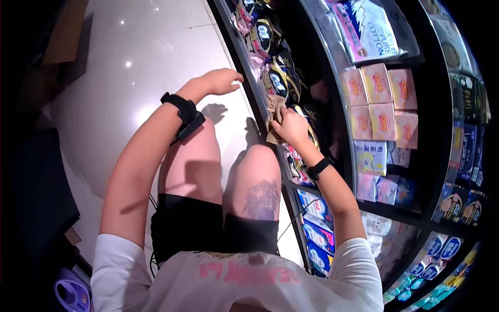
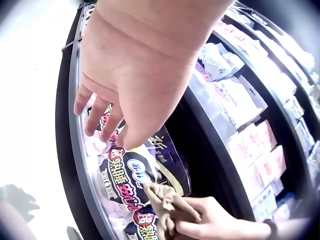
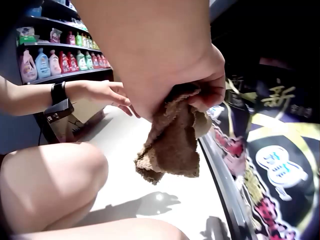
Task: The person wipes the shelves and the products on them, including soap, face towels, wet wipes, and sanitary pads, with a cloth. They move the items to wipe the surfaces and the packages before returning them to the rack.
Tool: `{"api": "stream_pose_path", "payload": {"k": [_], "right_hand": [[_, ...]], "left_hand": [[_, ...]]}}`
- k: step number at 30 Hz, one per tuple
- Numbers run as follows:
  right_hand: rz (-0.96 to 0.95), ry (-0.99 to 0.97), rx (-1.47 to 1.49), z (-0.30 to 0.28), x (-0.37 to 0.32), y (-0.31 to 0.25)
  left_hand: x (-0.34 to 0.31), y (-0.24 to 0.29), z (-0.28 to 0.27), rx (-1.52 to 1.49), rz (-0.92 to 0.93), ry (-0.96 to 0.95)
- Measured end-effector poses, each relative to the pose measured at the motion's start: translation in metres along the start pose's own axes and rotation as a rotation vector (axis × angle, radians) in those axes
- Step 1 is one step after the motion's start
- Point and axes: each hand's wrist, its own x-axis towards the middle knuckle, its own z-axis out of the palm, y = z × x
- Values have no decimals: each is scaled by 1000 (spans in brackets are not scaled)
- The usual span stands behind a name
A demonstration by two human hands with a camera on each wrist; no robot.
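A brown cloth [image 1: 274,117] [image 2: 167,205] [image 3: 172,140] is bunched in my right hand [image 1: 292,126] [image 2: 210,217] [image 3: 200,75], the fingers curled round it and a loose end hanging down. This hand is at the shelf's front edge, beside black packages [image 1: 278,78] [image 2: 122,175] [image 3: 280,165] with gold and pink print. My left hand [image 1: 221,82] [image 2: 135,65] [image 3: 107,93] holds nothing, its fingers extended loosely near the shelf edge, farther along the same row of packages. The left wrist view looks over its palm side.
Higher shelves hold pink boxes [image 1: 377,83] and a white cotton pack [image 1: 366,31]. Blue packs [image 1: 317,234] sit along the low shelf near my knee. Pale glossy floor [image 1: 125,93] lies left of the shelf. Bottles [image 3: 42,65] line shelves in the background, near a cardboard box [image 3: 75,120].
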Motion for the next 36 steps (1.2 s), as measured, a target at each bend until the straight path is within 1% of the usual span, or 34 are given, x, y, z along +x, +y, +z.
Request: {"api": "stream_pose_path", "payload": {"k": [2, 4, 6, 7, 8, 10, 11, 12, 14, 15, 18, 19, 20, 22, 23, 24, 26, 27, 28, 30, 31, 32, 34, 35, 36], "right_hand": [[-9, 53, -67, -3, 36, -3], [215, 61, -212, 7, 65, 12], [219, -67, -219, 9, 61, 39], [215, -87, -223, 18, 55, 52], [267, -98, -163, 21, 47, 58], [222, -81, -61, 12, 41, 59], [178, -126, 42, -2, 43, 57], [143, -143, 86, -2, 49, 59], [121, -97, 162, -3, 60, 57], [193, -150, 148, 0, 67, 56], [323, -152, 263, 19, 77, 59], [338, -158, 320, 26, 78, 60], [303, -105, 288, 34, 75, 60], [330, -42, 161, 52, 73, 49], [281, -15, 85, 64, 68, 48], [232, 63, -17, 69, 66, 46], [244, 38, 9, 72, 68, 45], [238, 42, 25, 71, 70, 45], [212, 20, 22, 70, 71, 46], [268, -87, 69, 67, 71, 46], [294, -254, 171, 57, 68, 47], [325, -242, 307, 32, 68, 42], [288, -292, 497, -20, 61, 27], [215, -240, 684, -47, 56, 17], [146, -182, 871, -76, 49, 7]], "left_hand": [[-1, 9, -10, -42, 4, 48], [9, 17, -16, -126, 52, 96], [27, 23, -12, -163, 136, 157], [38, 25, -7, -143, 192, 192], [48, 29, 1, -111, 252, 230], [72, 34, 16, -188, 250, 181], [85, 30, 30, -176, 241, 182], [96, 27, 39, -155, 236, 182], [119, 20, 52, -198, 168, 89], [131, 17, 55, -164, 167, 70], [157, 15, 57, -82, 153, -48], [163, 16, 53, -86, 154, -117], [164, 14, 58, -50, 126, -89], [159, 18, 60, -3, 112, -85], [156, 25, 58, -23, 78, -83], [154, 29, 61, -47, 85, -39], [158, 52, 66, 87, -136, -128], [158, 56, 77, 151, -169, -45], [160, 57, 85, 128, -194, -43], [148, 71, 83, 35, -258, -20], [134, 80, 85, -7, -277, -12], [113, 101, 51, -150, -308, -102], [73, 118, 50, -346, -351, 60], [49, 131, 34, -654, -418, 193], [25, 145, 25, -779, -400, 337]]}}
